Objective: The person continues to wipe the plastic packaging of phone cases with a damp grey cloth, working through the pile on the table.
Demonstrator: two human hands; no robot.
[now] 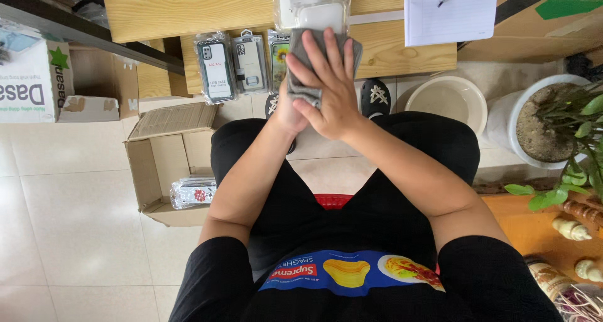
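My right hand (331, 86) lies flat, fingers spread, on a grey cloth (300, 77) and presses it down. Beneath it, my left hand (284, 113) is mostly hidden; only its wrist and heel show, cupping the cloth from below. Whatever the cloth covers cannot be seen. Both hands are raised in front of my lap, just before a low wooden shelf (402, 52). Three packaged phone cases (217, 67) lean against the shelf, right behind my hands. A clear plastic package (314, 5) lies on the shelf above them.
An open cardboard box (160, 165) on the tiled floor at my left holds more packaged cases (193, 192). A white sheet with a pen (449, 11) lies on the shelf. At the right stand a pale basin (447, 101) and a white plant pot (502, 118). A black sandal (375, 98) shows.
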